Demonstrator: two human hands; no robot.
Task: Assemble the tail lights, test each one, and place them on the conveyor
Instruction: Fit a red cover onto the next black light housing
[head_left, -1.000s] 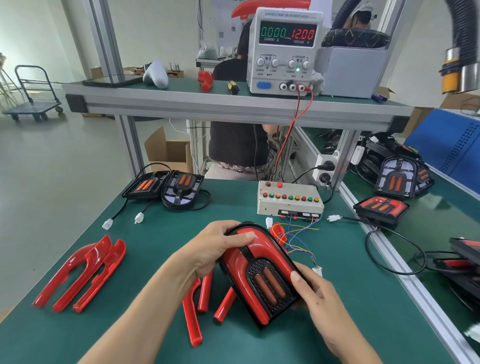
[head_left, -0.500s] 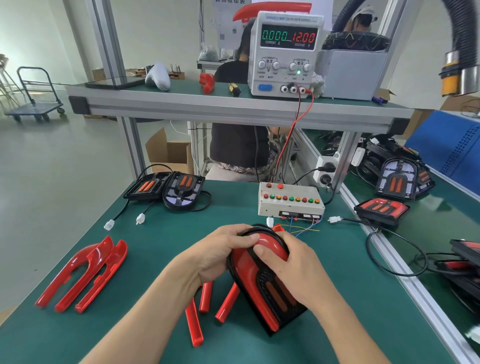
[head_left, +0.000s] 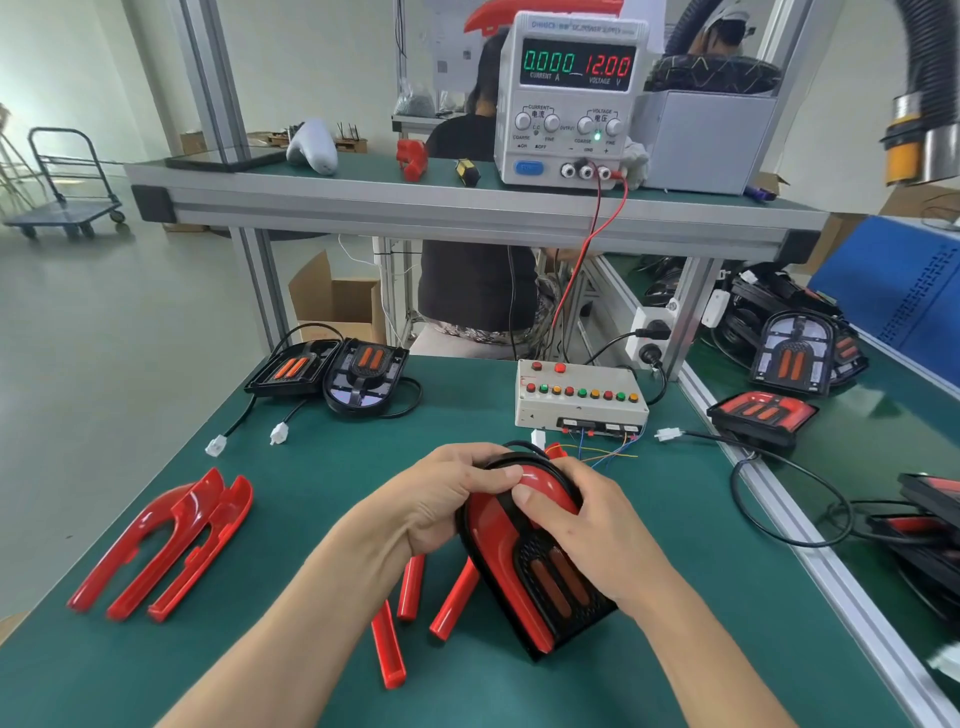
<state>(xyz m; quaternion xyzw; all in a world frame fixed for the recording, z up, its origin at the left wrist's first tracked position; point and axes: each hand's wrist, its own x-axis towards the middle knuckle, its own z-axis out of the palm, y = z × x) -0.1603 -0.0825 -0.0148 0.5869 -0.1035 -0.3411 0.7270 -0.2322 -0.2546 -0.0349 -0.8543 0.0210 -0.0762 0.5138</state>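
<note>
Red lens cover (head_left: 501, 540) at lower centre: both hands, left (head_left: 441, 499) and right (head_left: 582, 519), grip the tail light (head_left: 545, 577), thumbs pressing. Uneven pressure could leave it half-seated or crack it.

- Left forearm enters from 7 o'clock and runs up toward centre frame, bare, wrist bent slightly inward.
- Left hand (head_left: 441, 499) sits at about 10 o'clock of the tail light (head_left: 524, 566), fingers curled over its rounded top edge, thumb tucked beneath on the near side.
- Right forearm enters from 5 o'clock, angled up and left.
- Right hand (head_left: 587, 525) lies over the tail light's upper right face, palm down, fingers bent and pressing, fingertips almost meeting the left hand's at 12 o'clock.
</note>
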